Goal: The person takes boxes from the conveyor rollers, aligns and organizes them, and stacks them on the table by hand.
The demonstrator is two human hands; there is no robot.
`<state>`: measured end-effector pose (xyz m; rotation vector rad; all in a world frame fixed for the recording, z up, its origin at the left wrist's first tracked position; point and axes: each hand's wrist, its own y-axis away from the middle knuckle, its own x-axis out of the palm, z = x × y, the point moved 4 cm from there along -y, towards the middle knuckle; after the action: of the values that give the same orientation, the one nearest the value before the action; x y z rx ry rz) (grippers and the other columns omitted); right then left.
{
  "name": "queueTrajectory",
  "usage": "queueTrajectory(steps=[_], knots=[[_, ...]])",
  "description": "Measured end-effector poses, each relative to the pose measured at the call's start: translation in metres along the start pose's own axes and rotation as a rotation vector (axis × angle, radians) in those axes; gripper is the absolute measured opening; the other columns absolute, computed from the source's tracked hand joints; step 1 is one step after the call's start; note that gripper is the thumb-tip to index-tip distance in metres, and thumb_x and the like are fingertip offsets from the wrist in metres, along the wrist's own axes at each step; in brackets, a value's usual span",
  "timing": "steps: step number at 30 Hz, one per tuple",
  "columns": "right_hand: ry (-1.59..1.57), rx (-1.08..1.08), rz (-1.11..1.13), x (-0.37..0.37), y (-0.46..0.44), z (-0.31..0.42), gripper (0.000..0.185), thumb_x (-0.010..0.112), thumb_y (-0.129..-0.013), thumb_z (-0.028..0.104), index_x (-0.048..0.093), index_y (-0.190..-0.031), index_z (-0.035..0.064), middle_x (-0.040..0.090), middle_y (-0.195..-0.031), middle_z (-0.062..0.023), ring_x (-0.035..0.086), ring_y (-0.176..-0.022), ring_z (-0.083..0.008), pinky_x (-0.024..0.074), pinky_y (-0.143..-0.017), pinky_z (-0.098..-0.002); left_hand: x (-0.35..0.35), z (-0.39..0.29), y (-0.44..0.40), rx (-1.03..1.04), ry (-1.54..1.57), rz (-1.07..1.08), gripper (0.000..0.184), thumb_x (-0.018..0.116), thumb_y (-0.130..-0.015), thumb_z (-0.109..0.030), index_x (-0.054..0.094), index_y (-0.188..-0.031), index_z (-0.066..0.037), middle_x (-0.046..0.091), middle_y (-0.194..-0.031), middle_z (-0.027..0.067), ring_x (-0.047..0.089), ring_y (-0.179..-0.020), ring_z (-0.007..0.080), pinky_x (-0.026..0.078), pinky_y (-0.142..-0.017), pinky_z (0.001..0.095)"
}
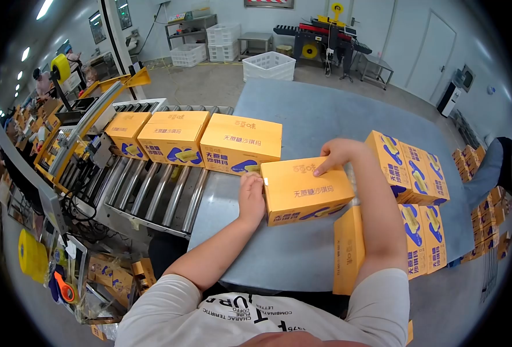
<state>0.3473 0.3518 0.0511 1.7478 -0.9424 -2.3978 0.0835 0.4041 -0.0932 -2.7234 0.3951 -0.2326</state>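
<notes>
A yellow-orange carton with blue print is between my hands over the metal table. My left hand presses against the carton's left end, its fingers partly hidden at the corner. My right hand grips the far right top edge, thumb on the top face and fingers behind. Just left of it, three similar cartons stand in a row, running from the table back onto the roller conveyor. Under my right forearm stands another carton on its end, partly covered by the arm.
Upright cartons stand grouped on the table's right side. A taping machine frames the conveyor at left. A white crate sits beyond the table's far edge. Orange-handled scissors lie at lower left. Stacked cartons and a person's leg are at far right.
</notes>
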Motion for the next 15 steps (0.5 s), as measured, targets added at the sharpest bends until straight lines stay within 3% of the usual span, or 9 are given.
queueTrajectory(steps=[4,7,10,13,15], knots=[[0.021,0.095,0.099,0.007,0.012,0.015,0.079,0.095,-0.058,0.057,0.072,-0.112,0.0042,0.074,-0.101,-0.0118,0.071,-0.090,-0.0255,0.0563,-0.078,-0.0363,-0.010,0.006,-0.004,-0.041,0.139,-0.065,0.023,0.050,-0.097,-0.010,0.060,-0.083,0.006,0.063,-0.103,0.0123,0.057,-0.102,0.0230,0.044,-0.094,0.0329],[0.111,0.131,0.222,0.006,0.024,0.024,0.084,0.096,-0.058,0.056,0.070,-0.118,0.0025,0.074,-0.101,-0.0130,0.071,-0.091,-0.0266,0.0568,-0.079,-0.0375,-0.014,0.006,-0.013,-0.018,0.133,0.044,0.022,0.052,-0.097,-0.010,0.060,-0.081,0.005,0.062,-0.095,0.0085,0.058,-0.093,0.0202,0.045,-0.088,0.0310],[-0.028,0.041,0.241,0.015,0.015,0.015,0.087,0.095,-0.063,0.054,0.066,-0.127,0.0018,0.073,-0.107,-0.0132,0.072,-0.093,-0.0278,0.0576,-0.080,-0.0391,-0.018,0.022,-0.031,-0.173,0.355,0.343,0.020,0.055,-0.096,-0.009,0.060,-0.080,0.002,0.061,-0.092,0.0042,0.056,-0.084,0.0147,0.045,-0.080,0.0286],[-0.253,-0.109,0.105,0.021,-0.011,0.008,0.087,0.092,-0.069,0.052,0.063,-0.135,0.0044,0.071,-0.119,-0.0127,0.071,-0.102,-0.0277,0.0569,-0.087,-0.0400,-0.027,0.008,-0.045,-0.287,0.372,0.601,0.018,0.059,-0.096,-0.011,0.060,-0.079,-0.003,0.058,-0.093,-0.0009,0.052,-0.079,0.0089,0.041,-0.075,0.0245],[-0.217,-0.180,-0.051,0.019,-0.021,0.002,0.082,0.090,-0.073,0.052,0.064,-0.135,0.0061,0.070,-0.123,-0.0128,0.069,-0.107,-0.0266,0.0554,-0.092,-0.0390,-0.028,0.001,-0.045,-0.247,0.329,0.617,0.017,0.061,-0.096,-0.010,0.061,-0.080,-0.003,0.057,-0.093,-0.0011,0.052,-0.078,0.0085,0.042,-0.073,0.0245]])
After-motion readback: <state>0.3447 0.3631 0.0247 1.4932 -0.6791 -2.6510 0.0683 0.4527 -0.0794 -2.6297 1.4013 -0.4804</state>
